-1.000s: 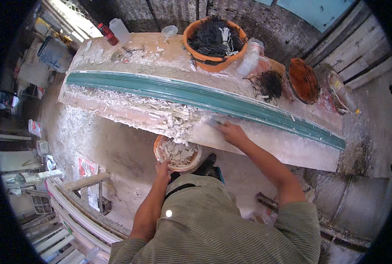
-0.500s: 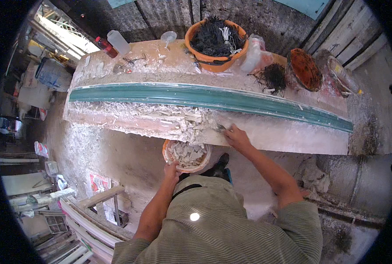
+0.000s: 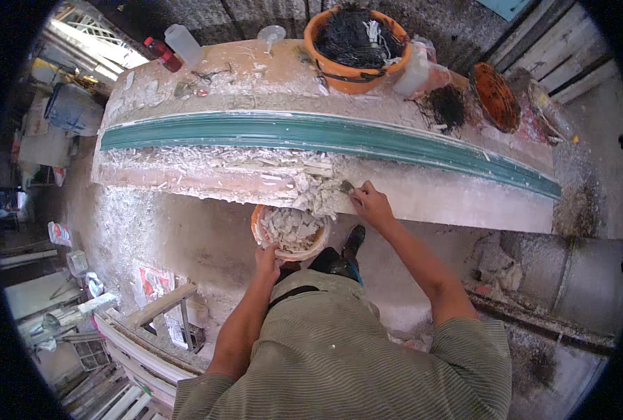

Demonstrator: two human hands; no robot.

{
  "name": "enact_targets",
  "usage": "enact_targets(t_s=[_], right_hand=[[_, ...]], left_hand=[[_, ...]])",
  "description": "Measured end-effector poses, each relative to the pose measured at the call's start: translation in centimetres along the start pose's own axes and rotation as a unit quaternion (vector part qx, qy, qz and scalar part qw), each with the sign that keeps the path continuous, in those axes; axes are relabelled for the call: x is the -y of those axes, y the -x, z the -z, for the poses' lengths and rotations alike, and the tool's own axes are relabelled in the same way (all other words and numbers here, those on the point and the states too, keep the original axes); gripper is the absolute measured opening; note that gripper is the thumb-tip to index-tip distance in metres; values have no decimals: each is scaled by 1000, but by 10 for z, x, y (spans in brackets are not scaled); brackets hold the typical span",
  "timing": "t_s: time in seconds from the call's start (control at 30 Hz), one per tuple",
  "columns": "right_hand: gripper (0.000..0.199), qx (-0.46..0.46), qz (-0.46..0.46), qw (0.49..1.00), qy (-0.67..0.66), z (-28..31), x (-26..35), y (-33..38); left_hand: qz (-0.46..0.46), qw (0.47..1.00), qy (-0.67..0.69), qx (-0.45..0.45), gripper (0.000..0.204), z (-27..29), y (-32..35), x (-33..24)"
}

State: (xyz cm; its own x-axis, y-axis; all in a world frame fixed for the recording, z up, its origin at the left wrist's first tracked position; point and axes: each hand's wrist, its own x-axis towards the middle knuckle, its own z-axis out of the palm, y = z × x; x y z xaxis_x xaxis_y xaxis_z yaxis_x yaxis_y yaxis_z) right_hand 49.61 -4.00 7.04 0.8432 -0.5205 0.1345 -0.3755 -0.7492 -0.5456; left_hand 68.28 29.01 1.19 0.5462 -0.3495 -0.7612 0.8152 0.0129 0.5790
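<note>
My left hand [image 3: 268, 260] is closed on the near rim of an orange bucket [image 3: 257, 225], whose inside is coated white. White plaster scraps [image 3: 292, 227] fill the bucket, which sits just under the table's front edge. My right hand [image 3: 371, 204] grips a small dark scraper [image 3: 347, 187]; the fingers hide its handle. The scraper's blade touches a heap of broken plaster [image 3: 318, 194] at the table edge, above the bucket. Behind the heap a long green moulding [image 3: 297, 133] with white plaster along its edges runs across the table [image 3: 437, 199].
At the back stand an orange tub [image 3: 353, 80] of black fibres, a white plastic jug [image 3: 184, 45], a red bottle [image 3: 163, 54] and a rusty-orange bowl [image 3: 494, 98]. Plaster flakes [image 3: 206, 155] lie along the moulding. A wooden frame [image 3: 159, 308] stands at lower left.
My right hand and the scraper have moved left along the table edge, pushing plaster toward the bucket. The left hand keeps its hold on the rim. The whole view has shifted a little.
</note>
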Motion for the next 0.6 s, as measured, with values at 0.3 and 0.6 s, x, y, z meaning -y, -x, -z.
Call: enact_targets(t_s=[0.3,0.6], right_hand=[[11,108,-14,991,77,19,-3,-3],[13,116,-14,990,76,15,-3,-11]], left_hand=[[-39,998,-22,-41,48,-31,20,-12],[-11,998,-1,-67,45,-33,21,2]])
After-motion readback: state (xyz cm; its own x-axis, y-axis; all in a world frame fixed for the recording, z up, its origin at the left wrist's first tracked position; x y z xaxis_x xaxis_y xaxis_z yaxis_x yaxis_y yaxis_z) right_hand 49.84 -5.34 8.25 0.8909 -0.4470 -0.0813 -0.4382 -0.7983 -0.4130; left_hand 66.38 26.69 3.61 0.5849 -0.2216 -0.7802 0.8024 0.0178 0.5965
